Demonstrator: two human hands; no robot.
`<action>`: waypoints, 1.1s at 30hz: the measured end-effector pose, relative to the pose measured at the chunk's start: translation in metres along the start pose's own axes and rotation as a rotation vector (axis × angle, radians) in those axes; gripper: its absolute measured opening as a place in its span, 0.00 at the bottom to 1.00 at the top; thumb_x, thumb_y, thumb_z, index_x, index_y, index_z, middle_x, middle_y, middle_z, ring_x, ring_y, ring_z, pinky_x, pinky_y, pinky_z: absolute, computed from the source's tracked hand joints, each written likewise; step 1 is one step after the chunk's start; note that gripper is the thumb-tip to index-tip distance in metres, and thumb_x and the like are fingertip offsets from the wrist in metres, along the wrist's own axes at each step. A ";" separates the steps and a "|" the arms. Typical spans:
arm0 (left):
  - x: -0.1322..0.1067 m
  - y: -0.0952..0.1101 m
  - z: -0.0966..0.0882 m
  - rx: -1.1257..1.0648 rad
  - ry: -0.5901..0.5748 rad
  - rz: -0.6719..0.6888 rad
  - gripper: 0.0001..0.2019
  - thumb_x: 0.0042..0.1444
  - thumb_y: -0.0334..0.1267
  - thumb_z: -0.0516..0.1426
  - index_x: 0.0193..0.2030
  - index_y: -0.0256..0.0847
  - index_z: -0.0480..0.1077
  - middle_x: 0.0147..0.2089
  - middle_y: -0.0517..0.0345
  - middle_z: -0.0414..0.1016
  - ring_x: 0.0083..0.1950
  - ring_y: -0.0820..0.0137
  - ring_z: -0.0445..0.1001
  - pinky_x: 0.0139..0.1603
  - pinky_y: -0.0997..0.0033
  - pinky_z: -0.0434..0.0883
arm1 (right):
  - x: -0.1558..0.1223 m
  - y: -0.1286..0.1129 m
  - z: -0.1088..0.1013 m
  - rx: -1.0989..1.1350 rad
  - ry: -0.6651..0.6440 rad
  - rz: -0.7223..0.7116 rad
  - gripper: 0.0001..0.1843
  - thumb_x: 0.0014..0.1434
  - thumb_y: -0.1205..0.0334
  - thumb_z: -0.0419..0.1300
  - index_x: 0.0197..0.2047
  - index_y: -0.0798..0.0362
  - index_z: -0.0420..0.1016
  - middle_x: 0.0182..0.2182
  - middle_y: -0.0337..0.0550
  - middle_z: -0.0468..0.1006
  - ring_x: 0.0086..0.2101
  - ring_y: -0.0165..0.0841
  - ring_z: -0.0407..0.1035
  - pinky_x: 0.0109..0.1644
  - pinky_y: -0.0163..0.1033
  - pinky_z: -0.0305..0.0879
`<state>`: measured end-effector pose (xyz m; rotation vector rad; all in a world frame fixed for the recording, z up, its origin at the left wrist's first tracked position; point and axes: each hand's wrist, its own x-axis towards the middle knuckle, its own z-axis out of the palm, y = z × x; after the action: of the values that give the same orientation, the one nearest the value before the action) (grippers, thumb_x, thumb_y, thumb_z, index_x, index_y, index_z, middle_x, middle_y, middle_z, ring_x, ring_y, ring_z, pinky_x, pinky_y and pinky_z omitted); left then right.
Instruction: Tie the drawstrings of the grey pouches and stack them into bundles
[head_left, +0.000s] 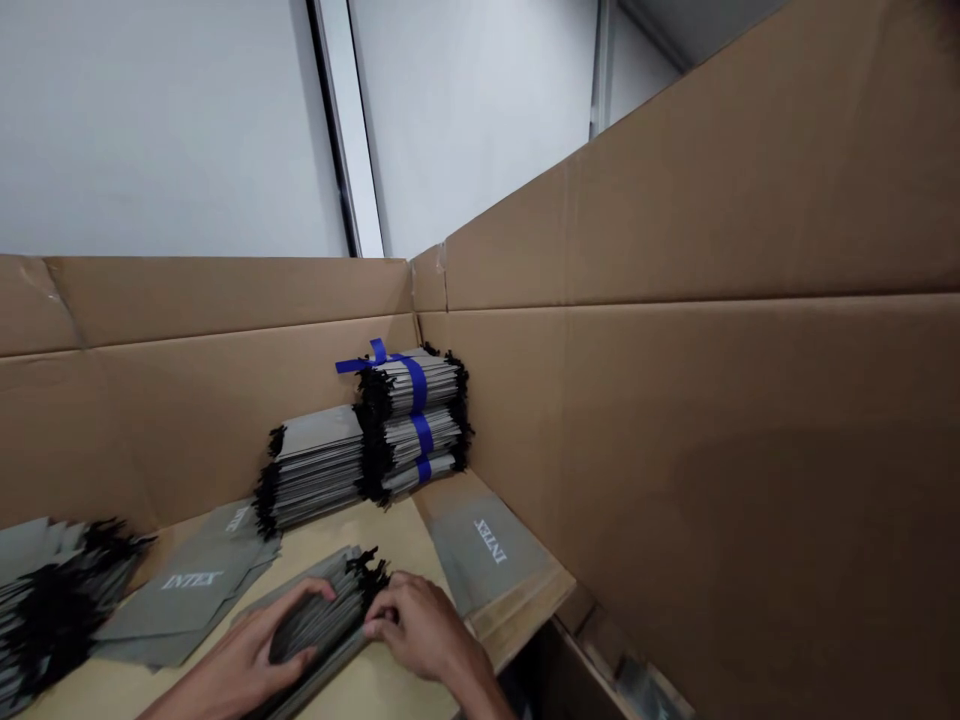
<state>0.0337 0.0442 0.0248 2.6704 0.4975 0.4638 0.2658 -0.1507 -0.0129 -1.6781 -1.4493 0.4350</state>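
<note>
A stack of thin grey drawstring bags (322,625) with black cord ends lies on the table in front of me. My left hand (251,645) spans the stack from its left side, thumb and fingers bent around it. At the corner by the black cords, my right hand (416,622) has its fingers curled and pinched on the stack's edge. Exactly how many bags the right fingertips grip is hidden. Left of the stack, several flat grey bags (169,605) printed INTEX lie overlapping.
Behind stand bundles tied with blue bands (420,435) and an unbanded pile (319,470). A loose pile (45,600) with tangled black cords lies at the left. One INTEX bag (487,545) rests near the table's right edge. Tall cardboard walls (712,400) enclose the back and right.
</note>
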 end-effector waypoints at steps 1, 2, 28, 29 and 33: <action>0.000 -0.002 0.001 -0.009 -0.024 -0.016 0.24 0.63 0.53 0.64 0.64 0.53 0.80 0.60 0.57 0.88 0.57 0.53 0.87 0.60 0.62 0.82 | 0.001 0.001 0.004 0.007 0.011 -0.007 0.08 0.69 0.59 0.71 0.48 0.39 0.92 0.47 0.41 0.88 0.50 0.42 0.82 0.55 0.39 0.70; 0.000 -0.003 0.001 -0.022 -0.046 -0.024 0.24 0.63 0.53 0.64 0.65 0.54 0.79 0.63 0.56 0.87 0.60 0.52 0.86 0.63 0.61 0.81 | 0.003 0.001 0.008 0.013 0.022 -0.013 0.08 0.69 0.60 0.70 0.49 0.40 0.92 0.48 0.42 0.88 0.51 0.43 0.82 0.55 0.39 0.70; -0.017 0.059 0.005 0.309 -0.006 -0.171 0.30 0.53 0.44 0.68 0.65 0.54 0.79 0.47 0.55 0.89 0.50 0.49 0.87 0.51 0.63 0.77 | 0.005 0.011 0.029 0.096 0.155 -0.081 0.09 0.73 0.69 0.65 0.49 0.46 0.85 0.48 0.45 0.86 0.52 0.44 0.82 0.58 0.42 0.71; -0.016 0.059 0.005 0.297 -0.001 -0.146 0.29 0.54 0.44 0.67 0.65 0.53 0.78 0.46 0.56 0.89 0.49 0.50 0.87 0.50 0.65 0.77 | 0.005 0.011 0.028 0.102 0.161 -0.085 0.09 0.73 0.69 0.65 0.49 0.46 0.86 0.48 0.44 0.87 0.52 0.43 0.82 0.58 0.41 0.71; -0.013 0.064 0.002 0.225 -0.010 -0.104 0.27 0.56 0.46 0.63 0.64 0.51 0.78 0.45 0.58 0.88 0.44 0.55 0.86 0.45 0.69 0.74 | 0.002 0.012 0.026 0.116 0.176 -0.114 0.09 0.74 0.67 0.65 0.49 0.45 0.86 0.48 0.43 0.87 0.52 0.42 0.82 0.57 0.40 0.71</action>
<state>0.0403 -0.0171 0.0467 2.8399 0.7208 0.3840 0.2548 -0.1390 -0.0369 -1.4943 -1.3563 0.2951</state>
